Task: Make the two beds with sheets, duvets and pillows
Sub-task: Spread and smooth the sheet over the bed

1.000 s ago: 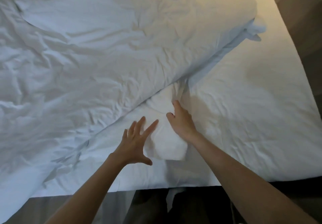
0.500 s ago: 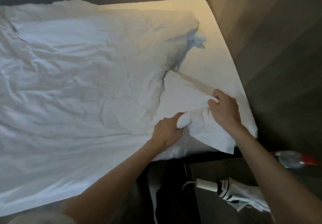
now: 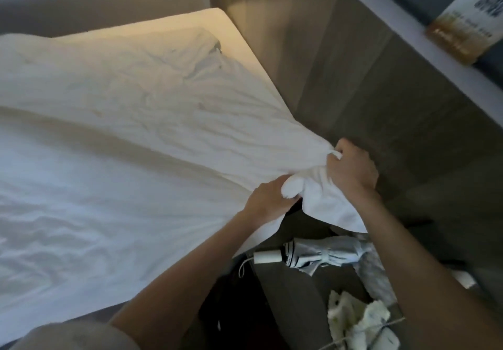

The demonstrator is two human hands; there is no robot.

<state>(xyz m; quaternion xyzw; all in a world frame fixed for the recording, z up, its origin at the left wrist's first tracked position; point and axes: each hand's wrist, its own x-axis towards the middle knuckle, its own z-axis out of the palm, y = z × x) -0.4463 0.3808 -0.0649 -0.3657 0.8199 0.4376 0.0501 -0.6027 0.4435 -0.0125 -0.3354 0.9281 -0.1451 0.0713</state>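
Observation:
A white duvet lies crumpled across the bed, reaching its near right corner. My left hand grips a bunched fold of the duvet corner from below. My right hand grips the same corner just to the right, fingers curled into the cloth. The corner hangs off the bed's edge between my hands. A strip of bare sheet shows at the far right side of the bed.
A folded grey umbrella lies on the floor below my hands. Crumpled pale cloth sits at the bottom right. A wooden wall panel runs close along the bed's right side, with a ledge holding a printed card.
Both hands went from lying flat on the sheet to gripping the duvet corner, then pulled it to the right past the bed's edge. The view swung right.

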